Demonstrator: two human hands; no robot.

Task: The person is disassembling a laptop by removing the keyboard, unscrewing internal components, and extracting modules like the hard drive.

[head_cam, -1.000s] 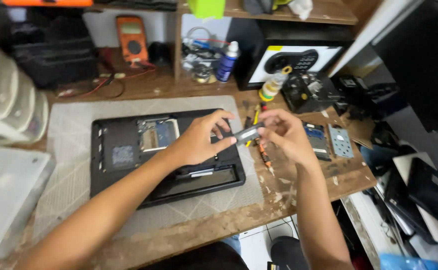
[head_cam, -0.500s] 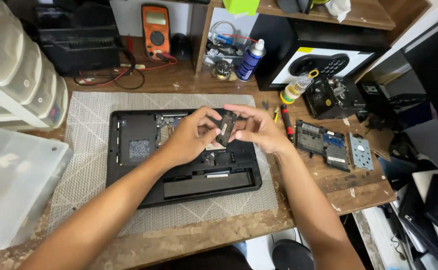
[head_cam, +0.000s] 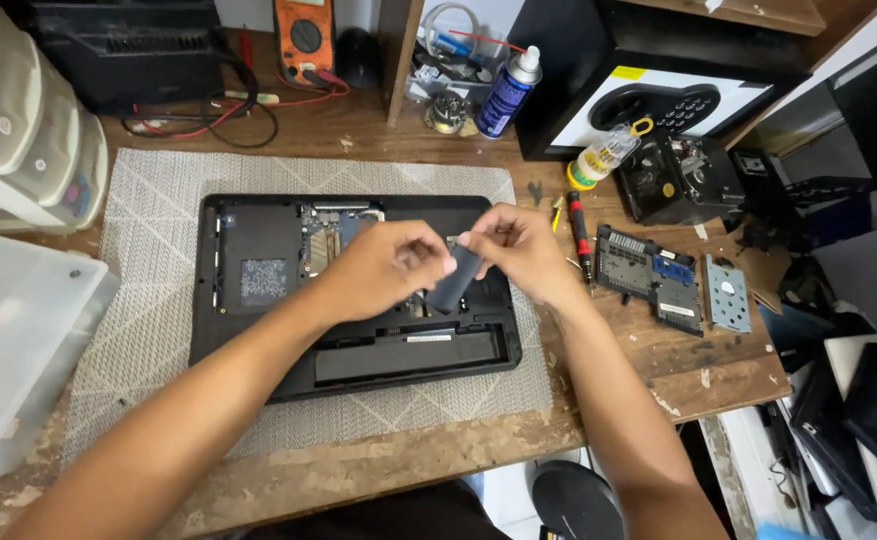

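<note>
Head view shows the left hand and right hand both pinching a small dark module over the opened laptop. It looks light, stiff and probably fragile, so holding its edges seems safest.

Both hands and the small dark part, now lower, over the laptop's open bay.

Hands hide the dark part's top end.
</note>
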